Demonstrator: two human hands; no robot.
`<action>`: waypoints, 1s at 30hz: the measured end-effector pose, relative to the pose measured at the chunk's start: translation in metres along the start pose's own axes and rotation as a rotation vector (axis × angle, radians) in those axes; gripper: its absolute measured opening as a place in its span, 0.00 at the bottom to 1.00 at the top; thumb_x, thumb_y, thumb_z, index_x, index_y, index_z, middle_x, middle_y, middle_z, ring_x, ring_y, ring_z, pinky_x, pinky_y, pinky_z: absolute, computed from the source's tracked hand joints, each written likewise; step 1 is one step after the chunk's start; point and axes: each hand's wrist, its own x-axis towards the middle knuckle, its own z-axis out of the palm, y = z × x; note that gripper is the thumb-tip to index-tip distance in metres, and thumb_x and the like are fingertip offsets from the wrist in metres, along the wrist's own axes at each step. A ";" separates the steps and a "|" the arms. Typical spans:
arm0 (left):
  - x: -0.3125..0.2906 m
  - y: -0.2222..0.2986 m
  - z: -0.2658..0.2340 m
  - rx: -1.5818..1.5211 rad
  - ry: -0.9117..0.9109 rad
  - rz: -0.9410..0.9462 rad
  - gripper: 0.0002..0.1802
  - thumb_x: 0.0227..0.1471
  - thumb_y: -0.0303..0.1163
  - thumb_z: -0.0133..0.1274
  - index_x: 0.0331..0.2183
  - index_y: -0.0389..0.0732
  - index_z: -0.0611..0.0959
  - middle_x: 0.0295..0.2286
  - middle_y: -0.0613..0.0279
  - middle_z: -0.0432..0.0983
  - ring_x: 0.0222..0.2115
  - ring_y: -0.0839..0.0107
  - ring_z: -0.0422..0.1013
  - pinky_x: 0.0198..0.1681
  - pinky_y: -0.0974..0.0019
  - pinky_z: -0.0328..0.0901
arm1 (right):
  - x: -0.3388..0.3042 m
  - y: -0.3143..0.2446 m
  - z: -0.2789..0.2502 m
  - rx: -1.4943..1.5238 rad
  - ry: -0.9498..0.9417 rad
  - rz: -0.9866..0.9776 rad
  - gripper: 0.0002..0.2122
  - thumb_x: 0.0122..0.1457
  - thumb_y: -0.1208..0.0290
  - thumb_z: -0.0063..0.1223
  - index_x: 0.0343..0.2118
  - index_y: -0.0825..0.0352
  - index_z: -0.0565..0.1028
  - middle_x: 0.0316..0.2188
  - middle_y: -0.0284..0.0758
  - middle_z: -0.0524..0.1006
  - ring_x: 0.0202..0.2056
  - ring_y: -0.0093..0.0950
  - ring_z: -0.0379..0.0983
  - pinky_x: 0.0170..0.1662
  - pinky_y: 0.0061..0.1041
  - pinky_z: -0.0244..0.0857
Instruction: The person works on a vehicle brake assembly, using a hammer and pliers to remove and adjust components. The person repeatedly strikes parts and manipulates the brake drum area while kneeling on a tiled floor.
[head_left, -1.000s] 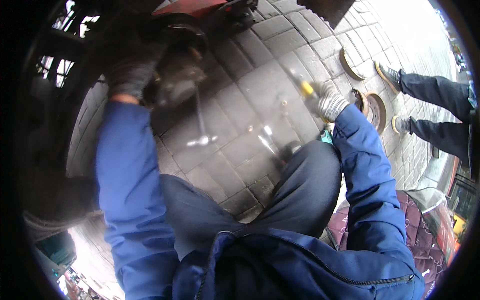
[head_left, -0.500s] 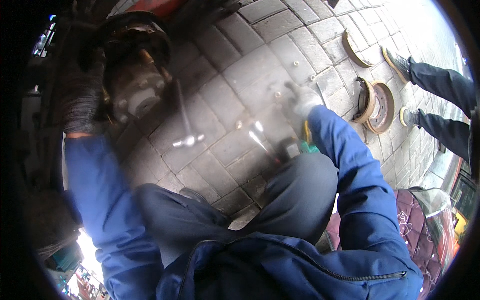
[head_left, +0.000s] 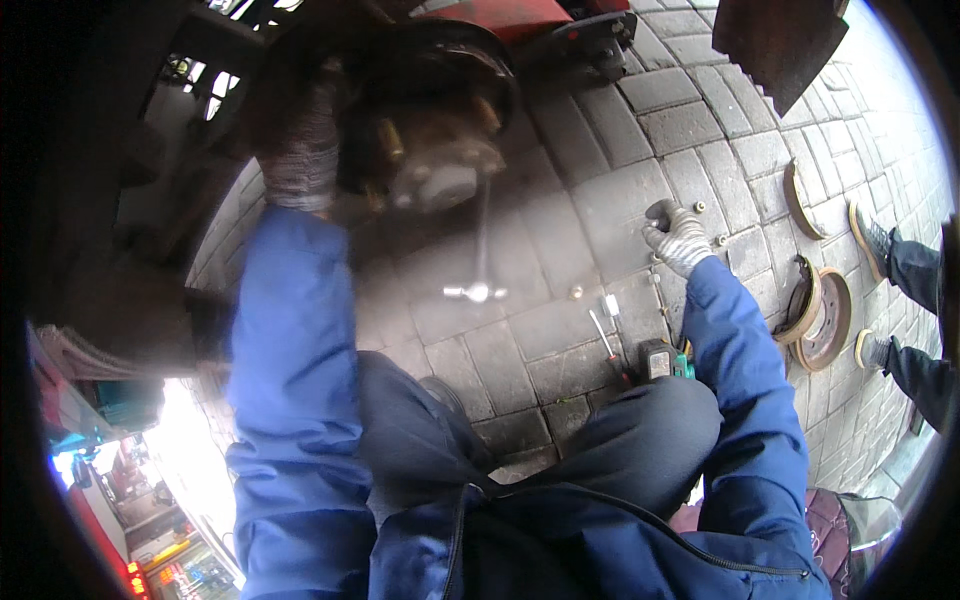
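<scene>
My left hand (head_left: 300,155), in a knitted glove, reaches up beside the dirty wheel hub (head_left: 445,185) with its studs. Its fingers are lost in shadow and blur. Low over the paving, my gloved right hand (head_left: 682,240) has its fingers curled together, with a dark shape at the tips that I cannot make out. Around it lie small metal nuts (head_left: 700,207). A long metal tool with a T-shaped head (head_left: 478,293) is below the hub. Nearer my knees are a red-handled screwdriver (head_left: 608,345) and a black-and-green power tool (head_left: 658,360).
A brake drum or wheel rim (head_left: 828,320) and curved brake shoes (head_left: 803,200) lie at the right, near another person's feet (head_left: 875,350). A red jack-like part (head_left: 510,20) is behind the hub. A rusty plate (head_left: 780,45) shows at the far right.
The view has swung, so the scene sits further right and lower for the ground items. My right hand's extended finger has curled in. My left hand stays by the hub.
</scene>
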 end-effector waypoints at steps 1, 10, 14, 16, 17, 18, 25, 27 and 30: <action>0.000 0.008 -0.007 0.059 0.108 0.061 0.15 0.57 0.33 0.50 0.46 0.44 0.79 0.40 0.52 0.76 0.39 0.55 0.72 0.43 0.51 0.66 | -0.007 -0.021 -0.012 0.034 0.031 -0.165 0.15 0.48 0.70 0.62 0.38 0.68 0.73 0.26 0.32 0.73 0.28 0.20 0.68 0.33 0.22 0.67; -0.089 0.082 -0.027 -1.229 -0.403 -0.929 0.19 0.55 0.40 0.54 0.42 0.35 0.78 0.32 0.56 0.78 0.28 0.72 0.73 0.27 0.71 0.70 | -0.086 -0.269 -0.030 0.578 -0.441 -0.647 0.12 0.63 0.71 0.44 0.45 0.73 0.68 0.27 0.35 0.74 0.24 0.19 0.73 0.24 0.20 0.71; -0.088 0.067 -0.031 -1.397 -0.318 -1.110 0.15 0.55 0.35 0.52 0.40 0.36 0.80 0.33 0.57 0.78 0.32 0.68 0.75 0.36 0.65 0.73 | -0.099 -0.308 0.016 0.643 -0.340 -0.591 0.17 0.63 0.69 0.46 0.50 0.74 0.65 0.26 0.39 0.75 0.22 0.23 0.74 0.22 0.21 0.72; -0.090 0.054 -0.037 -1.189 -0.296 -1.007 0.15 0.53 0.33 0.55 0.40 0.34 0.80 0.35 0.54 0.78 0.36 0.64 0.75 0.41 0.61 0.72 | -0.101 -0.312 0.025 0.574 -0.306 -0.556 0.18 0.62 0.68 0.48 0.50 0.74 0.66 0.27 0.40 0.76 0.23 0.24 0.75 0.23 0.21 0.73; -0.092 0.048 -0.039 -1.181 -0.303 -0.966 0.14 0.52 0.32 0.55 0.39 0.34 0.81 0.35 0.54 0.78 0.37 0.63 0.75 0.41 0.61 0.72 | -0.102 -0.313 0.028 0.529 -0.264 -0.465 0.18 0.62 0.67 0.48 0.50 0.74 0.67 0.28 0.41 0.77 0.23 0.25 0.76 0.23 0.21 0.73; -0.095 0.043 -0.040 -1.197 -0.326 -0.939 0.14 0.52 0.32 0.55 0.40 0.34 0.80 0.35 0.54 0.78 0.37 0.63 0.75 0.42 0.61 0.72 | -0.103 -0.314 0.029 0.513 -0.274 -0.451 0.18 0.62 0.66 0.49 0.49 0.74 0.68 0.31 0.44 0.77 0.24 0.26 0.76 0.23 0.21 0.73; -0.101 0.024 -0.043 -1.095 -0.454 -0.803 0.16 0.51 0.35 0.57 0.41 0.38 0.79 0.34 0.61 0.78 0.33 0.70 0.74 0.35 0.66 0.70 | -0.103 -0.309 0.032 0.460 -0.303 -0.475 0.20 0.62 0.60 0.50 0.50 0.72 0.71 0.27 0.39 0.78 0.22 0.24 0.75 0.22 0.22 0.73; -0.099 0.024 -0.045 -1.022 -0.476 -0.792 0.15 0.51 0.34 0.58 0.40 0.38 0.80 0.32 0.63 0.77 0.31 0.72 0.73 0.33 0.68 0.69 | -0.100 -0.307 0.026 0.455 -0.283 -0.448 0.20 0.62 0.59 0.50 0.50 0.69 0.71 0.26 0.38 0.78 0.21 0.23 0.74 0.22 0.20 0.72; -0.096 0.025 -0.050 -0.934 -0.493 -0.805 0.13 0.49 0.32 0.60 0.38 0.39 0.80 0.29 0.64 0.76 0.28 0.76 0.70 0.28 0.70 0.68 | -0.090 -0.310 0.012 0.462 -0.209 -0.412 0.21 0.60 0.56 0.53 0.50 0.66 0.74 0.28 0.40 0.79 0.26 0.27 0.77 0.29 0.25 0.74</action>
